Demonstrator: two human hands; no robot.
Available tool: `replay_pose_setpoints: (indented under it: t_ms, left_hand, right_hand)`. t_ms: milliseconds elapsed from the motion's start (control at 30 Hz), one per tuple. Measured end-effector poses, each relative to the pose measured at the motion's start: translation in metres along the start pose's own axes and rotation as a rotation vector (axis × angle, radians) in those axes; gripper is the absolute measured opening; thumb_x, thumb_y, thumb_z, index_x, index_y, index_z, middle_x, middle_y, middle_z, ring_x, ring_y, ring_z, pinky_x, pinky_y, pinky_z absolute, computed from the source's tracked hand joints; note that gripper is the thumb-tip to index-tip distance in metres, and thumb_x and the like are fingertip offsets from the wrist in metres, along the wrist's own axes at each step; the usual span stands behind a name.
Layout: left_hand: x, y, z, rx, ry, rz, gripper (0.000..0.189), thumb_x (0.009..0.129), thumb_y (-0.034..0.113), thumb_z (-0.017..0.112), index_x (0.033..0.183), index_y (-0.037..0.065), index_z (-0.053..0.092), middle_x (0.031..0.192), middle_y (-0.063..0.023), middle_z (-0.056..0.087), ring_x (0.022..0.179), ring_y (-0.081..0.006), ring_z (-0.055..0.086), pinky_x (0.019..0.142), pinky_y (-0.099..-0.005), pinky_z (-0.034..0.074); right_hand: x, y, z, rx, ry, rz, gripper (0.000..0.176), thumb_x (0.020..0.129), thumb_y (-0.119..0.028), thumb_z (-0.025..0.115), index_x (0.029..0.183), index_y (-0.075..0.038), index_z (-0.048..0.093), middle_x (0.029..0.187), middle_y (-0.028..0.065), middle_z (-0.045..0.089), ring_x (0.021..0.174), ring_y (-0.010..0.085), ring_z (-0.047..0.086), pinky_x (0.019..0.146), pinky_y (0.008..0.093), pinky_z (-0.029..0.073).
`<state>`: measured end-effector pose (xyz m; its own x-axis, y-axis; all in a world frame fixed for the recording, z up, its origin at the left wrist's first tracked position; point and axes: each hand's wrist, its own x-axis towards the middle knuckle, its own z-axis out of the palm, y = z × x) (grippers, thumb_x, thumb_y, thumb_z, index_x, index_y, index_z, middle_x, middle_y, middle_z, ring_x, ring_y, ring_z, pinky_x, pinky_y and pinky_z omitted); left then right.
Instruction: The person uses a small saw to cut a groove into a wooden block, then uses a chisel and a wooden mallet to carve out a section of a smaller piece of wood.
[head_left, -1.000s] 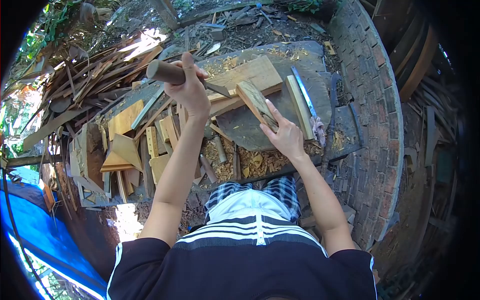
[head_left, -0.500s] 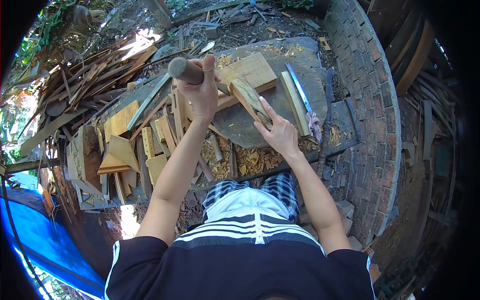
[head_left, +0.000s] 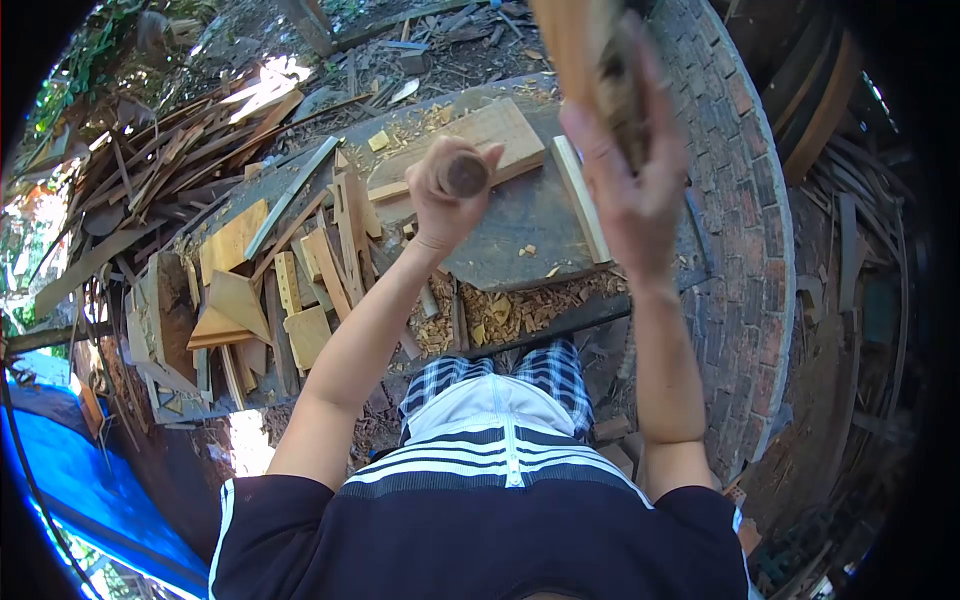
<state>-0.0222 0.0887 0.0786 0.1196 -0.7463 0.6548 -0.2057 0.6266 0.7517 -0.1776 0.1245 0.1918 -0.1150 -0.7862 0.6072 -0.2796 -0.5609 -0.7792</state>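
My left hand [head_left: 447, 200] grips the round wooden handle of a tool [head_left: 465, 174], its butt end turned toward the camera and its blade hidden. My right hand [head_left: 625, 180] is raised close to the camera and holds a piece of wood [head_left: 590, 50] upright, blurred. Below both hands lies the dark round chopping block [head_left: 520, 235], with a few small chips on it. A flat board [head_left: 480, 145] lies across its far side, and a narrow pale stick [head_left: 580, 200] rests on it near my right wrist.
Wood shavings [head_left: 500, 310] are heaped at the block's near edge. Cut wooden blanks and offcuts [head_left: 260, 290] crowd the left, with a scrap pile [head_left: 170, 170] behind. A curved brick wall [head_left: 745, 250] runs along the right. A blue tarp [head_left: 70, 470] shows lower left.
My right hand has lifted the piece of wood off the block up toward the camera. My left hand has turned the tool so its handle end faces me.
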Motion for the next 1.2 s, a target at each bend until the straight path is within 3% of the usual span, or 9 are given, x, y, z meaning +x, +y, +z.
replay_pose_setpoints:
  t_ms: [100,200,300,367,433,467,600,667,1200]
  left_hand:
    - [0.007,-0.012,0.001,-0.125,0.097,-0.071,0.022,0.081,0.015,0.08,0.076,0.008,0.06,0.064,0.0031,0.06,0.055,-0.0042,0.053,0.05,-0.0232,0.041]
    - [0.011,-0.02,0.002,-0.409,0.115,-0.271,0.018,0.077,0.01,0.08,0.083,0.007,0.064,0.076,0.0021,0.065,0.067,-0.0053,0.059,0.057,-0.0224,0.046]
    - [0.011,-0.029,0.003,-0.728,0.179,-0.432,0.028,0.071,0.005,0.082,0.092,0.005,0.063,0.085,0.0006,0.068,0.076,-0.0071,0.062,0.067,-0.0231,0.051]
    - [0.002,-0.059,-0.003,-0.254,-0.006,-0.096,0.036,0.069,0.005,0.083,0.098,0.004,0.062,0.089,-0.0001,0.069,0.079,-0.0069,0.063,0.07,-0.0236,0.052]
    - [-0.004,-0.043,-0.002,-0.285,-0.02,-0.208,0.038,0.068,0.006,0.084,0.098,0.003,0.061,0.092,-0.0017,0.069,0.083,-0.0079,0.064,0.072,-0.0238,0.052]
    - [-0.003,-0.041,-0.004,-0.384,0.01,-0.2,0.036,0.07,0.005,0.082,0.098,0.002,0.061,0.092,-0.0025,0.069,0.083,-0.0084,0.064,0.073,-0.0239,0.051]
    - [0.01,-0.026,-0.005,-0.308,0.071,-0.169,0.027,0.075,0.004,0.077,0.096,0.0,0.061,0.089,-0.0039,0.068,0.084,-0.0105,0.064,0.073,-0.0242,0.05]
    - [0.002,-0.042,-0.008,-0.51,0.114,-0.41,0.024,0.076,0.004,0.075,0.094,-0.001,0.061,0.087,-0.0027,0.067,0.086,-0.0103,0.064,0.073,-0.0249,0.05]
    - [0.017,-0.016,-0.012,-0.543,0.029,-0.327,0.02,0.082,0.007,0.072,0.1,0.0,0.064,0.093,-0.0027,0.069,0.087,-0.0108,0.063,0.076,-0.026,0.052]
  right_hand:
    - [0.018,-0.032,0.003,0.042,0.025,-0.344,0.059,0.086,-0.026,0.068,0.141,-0.016,0.049,0.11,0.0144,0.066,0.081,0.0221,0.069,0.068,0.0316,0.06]
    - [-0.002,-0.034,0.001,-0.673,-0.469,-0.284,0.065,0.081,-0.029,0.074,0.14,-0.021,0.05,0.077,0.0076,0.07,0.059,0.019,0.067,0.061,0.0289,0.06]
    - [0.003,-0.032,0.007,-0.537,-0.38,-0.323,0.066,0.081,-0.031,0.074,0.141,-0.022,0.049,0.083,0.0088,0.072,0.061,0.0187,0.068,0.057,0.0298,0.06]
    - [0.012,-0.034,0.012,-0.447,-0.272,-0.37,0.066,0.082,-0.035,0.073,0.142,-0.024,0.048,0.085,0.0087,0.072,0.062,0.0186,0.069,0.054,0.0303,0.06]
    - [0.016,-0.036,0.014,-0.336,-0.157,-0.446,0.065,0.083,-0.036,0.072,0.143,-0.026,0.047,0.083,0.0088,0.072,0.06,0.0184,0.068,0.055,0.0307,0.059]
    - [0.011,-0.026,0.015,-0.542,-0.233,-0.467,0.068,0.081,-0.04,0.072,0.143,-0.028,0.046,0.06,0.0054,0.057,0.043,0.0185,0.056,0.041,0.0332,0.048]
    - [0.02,-0.025,0.009,-0.785,-0.375,-0.417,0.064,0.084,-0.048,0.068,0.141,-0.025,0.05,0.06,0.0049,0.061,0.043,0.0156,0.058,0.042,0.0309,0.05]
    - [0.02,-0.032,0.015,-0.479,-0.09,-0.491,0.063,0.085,-0.05,0.066,0.141,-0.026,0.05,0.063,0.007,0.064,0.046,0.0155,0.061,0.044,0.0312,0.052]
    - [0.0,-0.025,0.013,-0.634,-0.3,-0.399,0.066,0.084,-0.049,0.067,0.143,-0.032,0.045,0.06,0.0061,0.059,0.045,0.0136,0.058,0.038,0.0284,0.046]
